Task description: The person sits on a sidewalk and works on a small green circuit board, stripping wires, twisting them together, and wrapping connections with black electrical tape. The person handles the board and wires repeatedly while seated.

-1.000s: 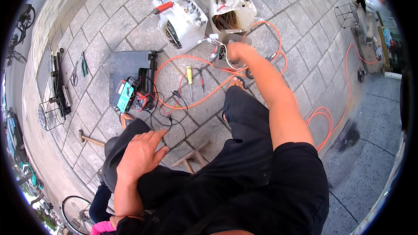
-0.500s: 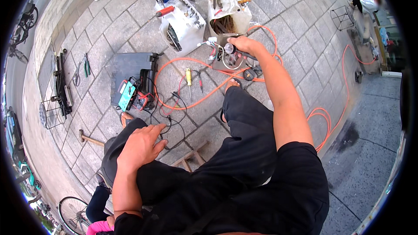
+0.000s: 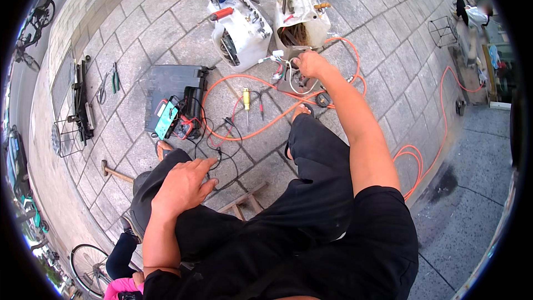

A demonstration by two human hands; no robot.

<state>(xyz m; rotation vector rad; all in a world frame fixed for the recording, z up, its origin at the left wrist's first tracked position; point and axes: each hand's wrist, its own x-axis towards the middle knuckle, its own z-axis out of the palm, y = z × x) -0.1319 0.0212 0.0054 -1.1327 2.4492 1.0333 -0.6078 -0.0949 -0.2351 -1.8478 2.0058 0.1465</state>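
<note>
My right hand (image 3: 312, 65) reaches far forward over a shallow box of small parts (image 3: 300, 84), its fingers curled down among them; whatever it grips is hidden. White connectors on thin wires (image 3: 273, 56) lie at the box's left edge. My left hand (image 3: 187, 182) rests on my left knee with the fingers stretched out, holding nothing. Ahead of that hand, a red multimeter (image 3: 184, 128) and a teal device (image 3: 166, 121) lie on a black case (image 3: 173, 84) with dark leads around them. A yellow-handled screwdriver (image 3: 246, 100) lies on the paving.
Two cut white plastic containers (image 3: 252, 36) (image 3: 317, 26) hold tools and metal scraps. An orange hose (image 3: 227, 80) loops around the screwdriver. At left lie pliers (image 3: 115, 78), a hammer (image 3: 117, 174) and a black metal frame (image 3: 82, 100). Another person's pink sleeve (image 3: 121, 286) shows at lower left.
My right hand has lowered into the box, and the round clear-ended tool it held no longer shows. The view has shifted slightly left. My left hand stays on the knee.
</note>
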